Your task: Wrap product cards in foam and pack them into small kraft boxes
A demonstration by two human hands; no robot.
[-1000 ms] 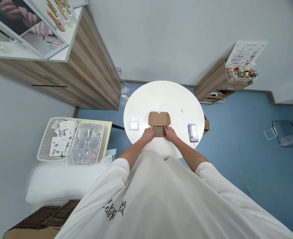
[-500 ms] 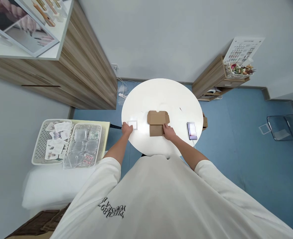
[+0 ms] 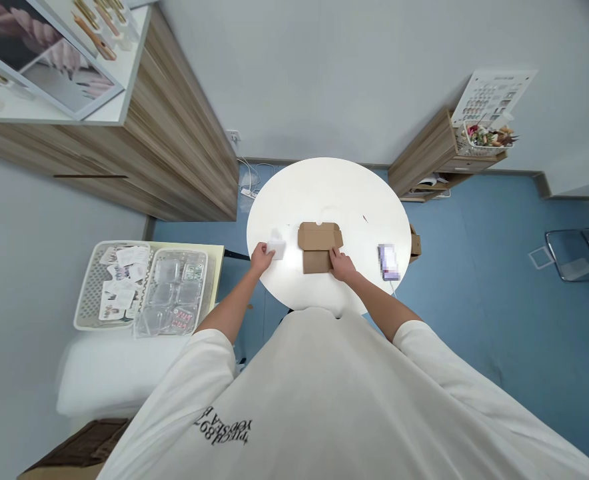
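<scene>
On the left side of the round white table point(image 3: 324, 190), my left hand point(image 3: 261, 259) pinches the edge of a small flat white box point(image 3: 276, 249), which seems tilted up off the surface. A brown cardboard box point(image 3: 319, 237) lies in the middle with its lid flap folded open toward the far side. My right hand point(image 3: 342, 264) grips the right side wall of that cardboard box, thumb and fingers closed on it. The inside of the cardboard box is partly covered by this hand.
A phone-like device point(image 3: 388, 262) with a cable lies at the table's right. To the left, white baskets point(image 3: 87, 283) hold cards and clear plastic cases point(image 3: 164, 293). A wooden cabinet point(image 3: 184, 133) stands far left, a low shelf point(image 3: 424, 157) far right, and a metal-framed chair point(image 3: 582, 255) beyond.
My left hand has lifted the white box from lying flat and shifted it slightly right. My right hand keeps its place on the cardboard box. The whole view has shifted a little.
</scene>
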